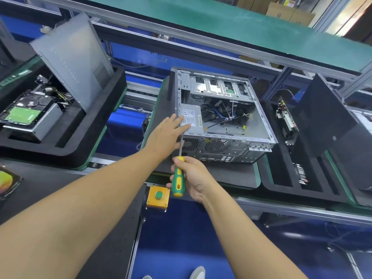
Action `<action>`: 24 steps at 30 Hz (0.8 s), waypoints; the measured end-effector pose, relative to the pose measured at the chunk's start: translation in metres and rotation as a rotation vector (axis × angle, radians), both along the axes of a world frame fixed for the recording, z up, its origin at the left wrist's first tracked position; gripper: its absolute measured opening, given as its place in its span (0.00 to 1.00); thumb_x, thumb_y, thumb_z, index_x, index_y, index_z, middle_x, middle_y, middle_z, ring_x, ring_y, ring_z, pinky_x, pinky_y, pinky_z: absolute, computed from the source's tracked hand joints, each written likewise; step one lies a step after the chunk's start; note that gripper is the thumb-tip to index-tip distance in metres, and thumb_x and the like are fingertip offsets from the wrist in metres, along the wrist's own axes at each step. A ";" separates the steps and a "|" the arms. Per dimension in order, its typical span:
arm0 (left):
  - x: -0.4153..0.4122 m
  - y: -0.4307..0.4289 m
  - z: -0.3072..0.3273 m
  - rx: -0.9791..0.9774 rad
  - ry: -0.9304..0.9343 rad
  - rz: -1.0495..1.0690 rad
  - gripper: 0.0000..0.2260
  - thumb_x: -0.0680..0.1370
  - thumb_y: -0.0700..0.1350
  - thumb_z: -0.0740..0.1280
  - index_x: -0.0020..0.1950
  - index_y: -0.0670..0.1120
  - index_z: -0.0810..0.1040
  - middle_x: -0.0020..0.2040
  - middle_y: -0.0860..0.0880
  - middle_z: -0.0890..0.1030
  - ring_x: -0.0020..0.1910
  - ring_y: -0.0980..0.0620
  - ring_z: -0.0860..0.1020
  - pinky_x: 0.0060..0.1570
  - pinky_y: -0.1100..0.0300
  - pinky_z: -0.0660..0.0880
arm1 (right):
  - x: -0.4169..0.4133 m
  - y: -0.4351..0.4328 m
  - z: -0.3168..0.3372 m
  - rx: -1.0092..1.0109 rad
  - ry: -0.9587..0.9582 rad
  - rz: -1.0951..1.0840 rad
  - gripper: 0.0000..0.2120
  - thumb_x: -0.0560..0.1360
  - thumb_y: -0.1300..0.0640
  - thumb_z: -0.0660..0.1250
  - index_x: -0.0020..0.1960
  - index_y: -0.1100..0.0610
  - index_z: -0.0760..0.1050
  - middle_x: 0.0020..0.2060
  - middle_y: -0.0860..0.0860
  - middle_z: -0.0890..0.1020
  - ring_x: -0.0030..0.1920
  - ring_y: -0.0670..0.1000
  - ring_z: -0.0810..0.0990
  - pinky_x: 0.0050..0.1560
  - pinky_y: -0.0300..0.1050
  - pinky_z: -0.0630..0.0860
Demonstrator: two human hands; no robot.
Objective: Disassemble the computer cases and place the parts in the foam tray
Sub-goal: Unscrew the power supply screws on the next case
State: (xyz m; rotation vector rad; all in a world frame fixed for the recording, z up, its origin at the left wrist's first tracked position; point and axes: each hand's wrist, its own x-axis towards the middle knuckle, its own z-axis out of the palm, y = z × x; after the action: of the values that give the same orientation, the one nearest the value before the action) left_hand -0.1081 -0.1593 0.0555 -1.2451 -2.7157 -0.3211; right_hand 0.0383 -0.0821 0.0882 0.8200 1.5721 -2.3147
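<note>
An open grey computer case lies on its side on a black pallet in the middle of the line. Its power supply sits in the near left corner, with loose cables beside it. My left hand rests flat with straight fingers on the power supply and the case's corner. My right hand grips a green and yellow screwdriver; its shaft points up at the case's rear panel near the left corner. A black foam tray on the left holds a hard drive and a grey side panel.
A second black foam tray on the right holds circuit cards and a dark panel. A yellow box with a green button sits at the near edge of the line. A green shelf runs overhead at the back.
</note>
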 end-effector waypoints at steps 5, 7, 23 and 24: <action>-0.001 0.007 -0.002 -0.010 0.018 0.030 0.31 0.79 0.56 0.67 0.79 0.50 0.61 0.79 0.46 0.60 0.79 0.43 0.56 0.77 0.51 0.51 | 0.001 0.004 -0.001 -0.107 -0.003 -0.054 0.07 0.83 0.59 0.62 0.58 0.62 0.73 0.36 0.54 0.81 0.30 0.50 0.75 0.29 0.43 0.75; 0.000 0.010 -0.004 0.014 0.018 0.049 0.30 0.79 0.53 0.68 0.78 0.50 0.63 0.79 0.45 0.62 0.79 0.43 0.58 0.77 0.51 0.51 | 0.000 0.008 -0.001 -0.154 -0.047 -0.049 0.10 0.83 0.58 0.62 0.58 0.65 0.73 0.40 0.57 0.85 0.30 0.48 0.75 0.29 0.41 0.75; 0.005 0.011 -0.003 0.032 0.056 0.088 0.27 0.81 0.50 0.66 0.79 0.49 0.62 0.79 0.46 0.61 0.79 0.44 0.57 0.78 0.53 0.51 | -0.002 0.005 0.002 -0.054 -0.138 0.023 0.11 0.81 0.51 0.59 0.53 0.59 0.72 0.32 0.52 0.74 0.23 0.51 0.70 0.31 0.44 0.74; 0.004 0.011 -0.003 0.041 0.046 0.091 0.27 0.81 0.50 0.67 0.78 0.49 0.63 0.79 0.46 0.62 0.79 0.44 0.58 0.78 0.53 0.52 | -0.003 0.008 0.004 -0.138 -0.149 0.045 0.12 0.80 0.52 0.56 0.53 0.60 0.72 0.31 0.53 0.74 0.24 0.52 0.70 0.33 0.45 0.74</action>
State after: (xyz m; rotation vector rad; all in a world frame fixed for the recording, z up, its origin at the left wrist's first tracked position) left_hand -0.1038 -0.1481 0.0530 -1.1007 -2.7017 -0.3320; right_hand 0.0358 -0.0743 0.0926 0.8906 1.3392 -2.2447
